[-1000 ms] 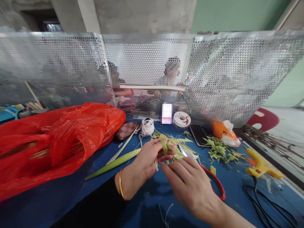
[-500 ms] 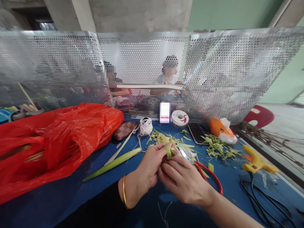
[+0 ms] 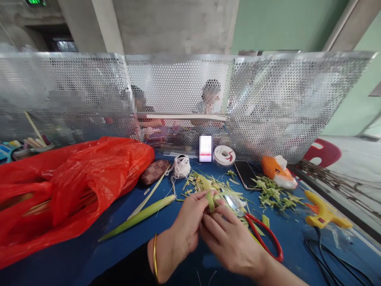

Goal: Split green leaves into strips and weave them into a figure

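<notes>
Between the fingertips of both hands is a folded green leaf strip [image 3: 210,201], bent into a loop. My left hand [image 3: 190,216], with a gold bangle at its wrist, pinches it from the left. From the right, my right hand [image 3: 226,234] closes on the same strip, its lower fingers curled and partly hidden. Red-handled scissors [image 3: 268,234] lie on the blue table [image 3: 131,254] just right of my right hand. Leaf scraps [image 3: 205,180] are strewn behind the hands. To the left rests a long green leaf piece [image 3: 139,218].
A red plastic bag [image 3: 119,159] fills the left. Along the back are a checked pouch [image 3: 154,171], white string ball [image 3: 181,167], ribbon spool [image 3: 224,155], phone [image 3: 245,174] and tissue pack [image 3: 278,171]. A yellow glue gun [image 3: 323,210] trails its cord at right. A perforated metal screen [image 3: 178,83] stands behind.
The view has tilted up slightly, so everything sits a little lower in the picture. Both hands keep their hold on the leaf strip, with little visible finger movement.
</notes>
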